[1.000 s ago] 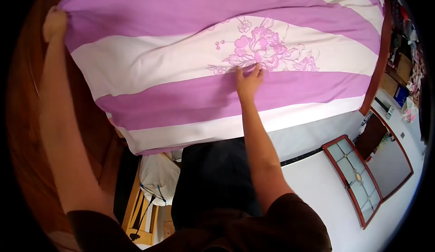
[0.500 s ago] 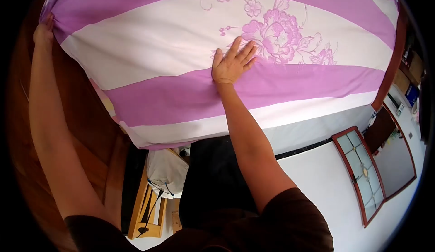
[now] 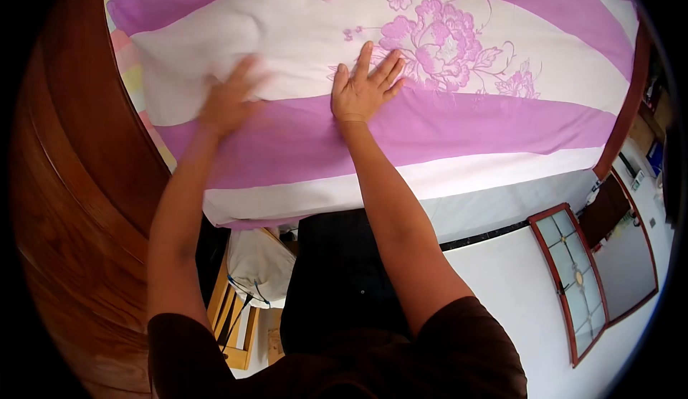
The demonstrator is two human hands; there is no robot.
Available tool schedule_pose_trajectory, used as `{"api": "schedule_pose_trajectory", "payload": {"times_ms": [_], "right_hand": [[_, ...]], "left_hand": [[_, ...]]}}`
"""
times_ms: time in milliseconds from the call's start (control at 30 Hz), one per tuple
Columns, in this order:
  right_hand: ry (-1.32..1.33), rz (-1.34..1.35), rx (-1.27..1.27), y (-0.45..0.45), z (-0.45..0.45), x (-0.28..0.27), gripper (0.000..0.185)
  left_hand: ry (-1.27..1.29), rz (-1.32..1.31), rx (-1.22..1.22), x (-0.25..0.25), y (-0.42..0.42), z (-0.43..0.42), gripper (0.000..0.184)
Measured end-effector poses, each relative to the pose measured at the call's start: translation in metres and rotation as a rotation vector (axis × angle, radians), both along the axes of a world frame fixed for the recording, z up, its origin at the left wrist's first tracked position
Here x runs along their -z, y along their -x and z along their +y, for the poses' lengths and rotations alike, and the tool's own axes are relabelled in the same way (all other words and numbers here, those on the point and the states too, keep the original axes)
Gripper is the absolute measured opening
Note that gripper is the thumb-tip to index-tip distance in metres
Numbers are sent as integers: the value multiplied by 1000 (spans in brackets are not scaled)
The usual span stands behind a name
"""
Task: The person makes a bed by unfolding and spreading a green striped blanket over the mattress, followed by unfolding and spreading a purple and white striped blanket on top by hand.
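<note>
A purple and white striped bed sheet [image 3: 444, 130] with an embroidered pink-purple flower [image 3: 441, 44] is spread over the bed. My right hand [image 3: 364, 91] lies flat on it, fingers spread, beside the flower's left side. To the left, my left hand [image 3: 233, 98] is over the white and purple stripes, smeared by motion; its fingers look apart and no cloth shows in them. I cannot tell whether it touches the sheet. Soft wrinkles run through the cloth near the left hand.
A dark wooden headboard [image 3: 79, 134] borders the bed on the left, with pastel checked cloth [image 3: 132, 76] showing beside it. Below stand a white cloth bag [image 3: 261, 266] and a wooden rack [image 3: 240, 338]. A red-framed glass panel [image 3: 573, 277] is at the right.
My left hand has let go of the sheet's left corner and moved right onto the bed. That corner now lies flatter, exposing the checked cloth. My right hand stays nearly in place.
</note>
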State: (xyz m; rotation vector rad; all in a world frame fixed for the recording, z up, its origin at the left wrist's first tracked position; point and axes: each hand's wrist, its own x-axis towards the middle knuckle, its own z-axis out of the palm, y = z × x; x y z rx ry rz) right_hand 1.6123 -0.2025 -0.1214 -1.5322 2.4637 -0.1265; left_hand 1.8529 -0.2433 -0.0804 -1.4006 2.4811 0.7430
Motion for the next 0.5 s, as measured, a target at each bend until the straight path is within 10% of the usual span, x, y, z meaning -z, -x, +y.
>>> {"api": "schedule_pose_trajectory", "payload": {"times_ms": [100,167,333,500], "right_hand": [[5,-22,1,2,1,0,60],[18,-42,-5,3,2,0,59],[45,-110,-282,18,4,-5,55],[72,-271,-835,72,-2,-16,60]], "left_hand": [[378,-224,-597,19,-97,3,55],[-438,-710,-1275,7,-148,-12,57],[424,-479,-470,-16,-55,7,60],[162,-249,-280,-44,133,-2,85]]}}
